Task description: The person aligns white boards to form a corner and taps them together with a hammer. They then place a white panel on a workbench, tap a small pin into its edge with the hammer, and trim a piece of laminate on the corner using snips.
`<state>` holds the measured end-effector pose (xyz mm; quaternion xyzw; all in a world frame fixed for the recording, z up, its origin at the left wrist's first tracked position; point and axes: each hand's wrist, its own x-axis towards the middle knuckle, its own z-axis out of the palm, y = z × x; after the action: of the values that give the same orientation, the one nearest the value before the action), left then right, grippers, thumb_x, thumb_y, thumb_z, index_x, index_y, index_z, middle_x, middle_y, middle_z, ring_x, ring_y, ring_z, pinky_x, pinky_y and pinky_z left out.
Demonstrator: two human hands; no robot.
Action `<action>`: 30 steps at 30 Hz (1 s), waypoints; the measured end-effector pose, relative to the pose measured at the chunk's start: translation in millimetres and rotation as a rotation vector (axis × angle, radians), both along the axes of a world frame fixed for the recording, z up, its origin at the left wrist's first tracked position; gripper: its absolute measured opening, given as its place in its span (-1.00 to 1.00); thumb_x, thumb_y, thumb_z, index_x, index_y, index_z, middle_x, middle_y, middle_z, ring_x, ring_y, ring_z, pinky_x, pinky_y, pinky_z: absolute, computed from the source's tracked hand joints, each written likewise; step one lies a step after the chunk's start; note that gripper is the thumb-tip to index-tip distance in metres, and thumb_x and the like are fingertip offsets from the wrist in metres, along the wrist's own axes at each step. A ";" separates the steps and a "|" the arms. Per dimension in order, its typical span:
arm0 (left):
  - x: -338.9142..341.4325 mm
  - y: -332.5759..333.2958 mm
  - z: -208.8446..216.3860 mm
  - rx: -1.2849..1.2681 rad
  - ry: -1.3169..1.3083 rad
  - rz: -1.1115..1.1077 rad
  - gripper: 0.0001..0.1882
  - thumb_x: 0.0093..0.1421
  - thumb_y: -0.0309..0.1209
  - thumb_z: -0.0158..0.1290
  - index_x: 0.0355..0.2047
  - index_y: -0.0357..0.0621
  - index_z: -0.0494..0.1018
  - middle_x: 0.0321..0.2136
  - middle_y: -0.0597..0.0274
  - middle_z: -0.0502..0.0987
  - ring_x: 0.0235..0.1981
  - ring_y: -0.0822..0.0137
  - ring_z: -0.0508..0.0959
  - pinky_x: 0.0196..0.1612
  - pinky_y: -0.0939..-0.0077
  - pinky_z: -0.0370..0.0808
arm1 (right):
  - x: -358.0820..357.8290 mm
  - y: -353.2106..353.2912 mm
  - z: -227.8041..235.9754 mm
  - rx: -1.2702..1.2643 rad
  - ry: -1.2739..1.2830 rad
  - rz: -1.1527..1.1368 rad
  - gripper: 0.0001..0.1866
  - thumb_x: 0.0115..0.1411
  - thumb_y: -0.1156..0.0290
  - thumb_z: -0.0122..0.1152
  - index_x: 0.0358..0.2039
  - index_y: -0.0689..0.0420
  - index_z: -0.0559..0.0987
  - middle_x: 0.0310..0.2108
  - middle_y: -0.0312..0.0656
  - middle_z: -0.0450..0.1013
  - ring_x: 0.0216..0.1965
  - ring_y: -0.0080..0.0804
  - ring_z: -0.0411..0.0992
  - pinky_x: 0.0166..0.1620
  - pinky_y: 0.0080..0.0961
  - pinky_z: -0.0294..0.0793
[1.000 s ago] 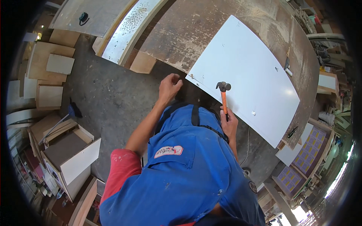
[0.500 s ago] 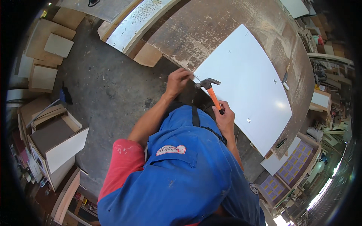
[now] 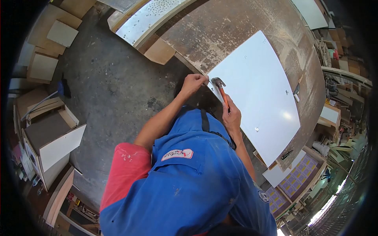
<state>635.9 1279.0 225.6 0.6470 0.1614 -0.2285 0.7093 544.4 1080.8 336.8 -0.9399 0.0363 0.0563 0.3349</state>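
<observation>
A white panel (image 3: 260,94) lies flat on the worn brown workbench (image 3: 204,39), one long edge toward me. My right hand (image 3: 233,114) is closed around the orange handle of a claw hammer (image 3: 223,95). The hammer's dark head is over the panel's near edge, close to its left corner. Just left of the head, my left hand (image 3: 193,83) has its fingertips pinched together at that corner. Whatever is between those fingers is too small to make out. Small metal fittings (image 3: 256,129) sit on the panel's face.
A speckled white board (image 3: 147,19) and a wooden block (image 3: 159,50) stand at the bench's left end. Dark-handled tools (image 3: 297,89) lie beyond the panel. To the left, an open cabinet (image 3: 55,129) rests on the concrete floor (image 3: 114,78) near stacked boards (image 3: 41,67).
My right hand has turned the hammer more upright and brought its head down toward the panel's edge. The left hand has shifted slightly right, its fingers drawn in at the corner.
</observation>
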 end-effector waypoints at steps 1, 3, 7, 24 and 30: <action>-1.2 2.1 -0.7 -0.072 -0.002 -0.003 -0.60 0.21 -0.10 0.19 -0.36 -0.26 0.63 -0.52 0.34 0.57 -0.51 0.54 0.49 -0.40 0.62 0.40 | -0.1 -0.7 -2.1 -0.004 -0.010 0.011 -0.63 0.34 0.33 0.07 0.13 0.10 0.52 -0.07 0.05 0.55 -0.08 0.02 0.55 -0.03 -0.25 0.52; -0.3 6.0 -1.4 -0.147 -0.006 -0.001 -0.60 0.22 -0.09 0.17 -0.35 -0.26 0.63 -0.51 0.34 0.58 -0.50 0.54 0.49 -0.40 0.62 0.41 | -0.6 -2.4 -5.0 0.002 -0.054 0.000 -0.63 0.34 0.34 0.06 0.13 0.10 0.52 -0.07 0.06 0.55 -0.08 0.02 0.55 -0.03 -0.26 0.52; 4.1 7.2 1.6 -0.007 -0.014 -0.058 -0.59 0.24 -0.10 0.14 -0.38 -0.29 0.63 -0.54 0.31 0.58 -0.50 0.52 0.51 -0.39 0.58 0.42 | -0.6 -4.0 -5.5 -0.006 -0.059 0.029 -0.63 0.34 0.34 0.05 0.13 0.09 0.52 -0.07 0.06 0.55 -0.10 0.03 0.55 -0.04 -0.26 0.53; -1.4 0.0 12.9 0.323 -0.170 -0.064 -0.58 0.24 -0.14 0.07 -0.40 -0.33 0.60 -0.59 0.10 0.58 -0.53 0.43 0.51 -0.38 0.40 0.44 | 34.3 -3.6 1.2 -0.061 -0.051 0.114 -0.63 0.32 0.35 0.05 0.13 -0.01 0.51 -0.17 0.02 0.57 -0.22 0.00 0.58 -0.16 -0.24 0.55; 2.6 0.6 8.8 0.336 -0.194 -0.058 -0.57 0.24 -0.13 0.06 -0.42 -0.34 0.58 -0.62 0.10 0.55 -0.55 0.41 0.48 -0.39 0.38 0.43 | 33.0 -3.2 4.2 -0.063 0.005 0.057 -0.64 0.32 0.34 0.04 0.12 0.01 0.51 -0.24 0.05 0.58 -0.28 0.03 0.57 -0.21 -0.20 0.54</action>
<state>638.5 1279.6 234.4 0.7796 0.1096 -0.1554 0.5967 577.4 1077.6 341.0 -0.9505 0.0118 0.0669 0.3033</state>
